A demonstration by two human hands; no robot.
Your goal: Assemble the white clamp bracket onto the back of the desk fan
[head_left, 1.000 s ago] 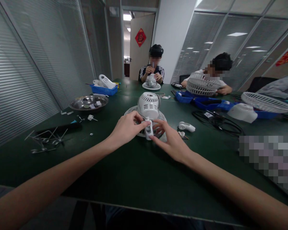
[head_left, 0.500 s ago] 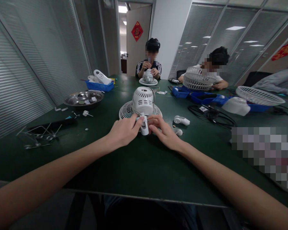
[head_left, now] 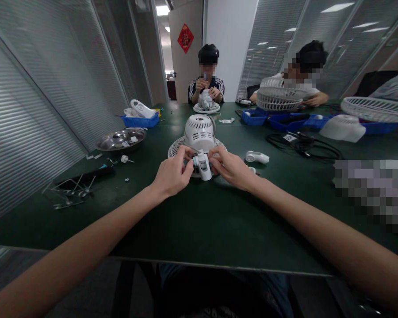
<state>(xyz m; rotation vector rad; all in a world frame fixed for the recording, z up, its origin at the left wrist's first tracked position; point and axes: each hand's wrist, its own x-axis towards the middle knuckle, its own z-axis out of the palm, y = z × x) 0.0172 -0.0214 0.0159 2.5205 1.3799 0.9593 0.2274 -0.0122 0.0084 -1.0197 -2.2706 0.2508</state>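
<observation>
A white fan motor housing (head_left: 200,132) stands on a round white fan grille (head_left: 175,149), its slotted back facing up. A white pivot bracket (head_left: 204,168) sticks out toward me from the housing. My left hand (head_left: 172,174) is closed in a pinch at the bracket's left side, where a small pale-blue piece (head_left: 195,162) shows between the fingertips. My right hand (head_left: 232,168) has its thumb and fingers closed against the bracket's right side. Whatever smaller part lies under those fingertips is hidden. A curved white plastic part (head_left: 257,157) lies to the right of my right hand.
On the left are a metal bowl (head_left: 121,140), a blue bin (head_left: 141,121), bent metal rods (head_left: 74,192) and a small white knob with a shaft (head_left: 126,159). Black cables (head_left: 301,148) and a white cover (head_left: 342,128) lie right. Two people work across the green table (head_left: 199,221).
My left hand has turned outward, showing the pale-blue piece more clearly. My right fingers have drawn in closer to the bracket. The head view has shifted slightly.
</observation>
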